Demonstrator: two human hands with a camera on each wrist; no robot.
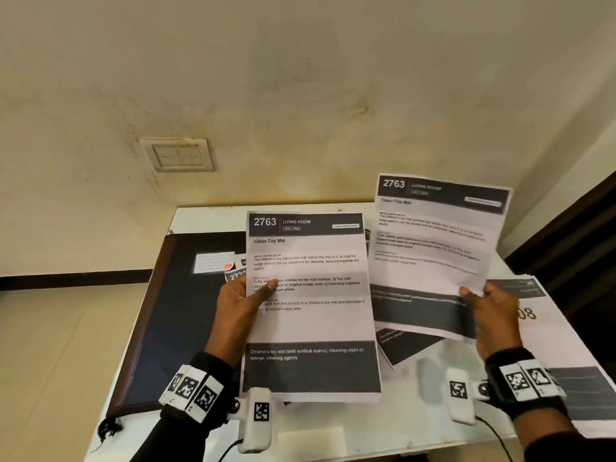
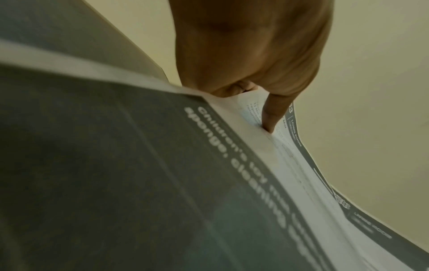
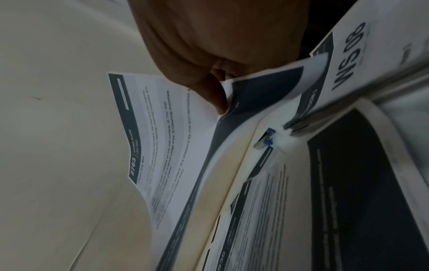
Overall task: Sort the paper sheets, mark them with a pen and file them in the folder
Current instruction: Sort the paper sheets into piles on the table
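My left hand [image 1: 245,301] holds a stack of printed sheets [image 1: 310,315] headed "2763 Clean Toy Mat" by its left edge, thumb [image 2: 271,113] on the front. My right hand [image 1: 490,311] pinches a single matching sheet [image 1: 433,248] by its lower right part and lifts it, blurred, off to the right of the stack; the right wrist view shows the thumb [image 3: 213,95] on that sheet [image 3: 167,128]. A dark folder [image 1: 180,311] with a white label lies on the table to the left. No pen is clearly visible.
More printed sheets [image 1: 566,355] marked "08" lie on the white table [image 1: 333,435] at the right, and one [image 1: 406,345] lies under the lifted page. A wall [image 1: 300,95] with a switch plate [image 1: 178,155] stands behind. A blue clip-like object [image 3: 267,139] shows among the papers.
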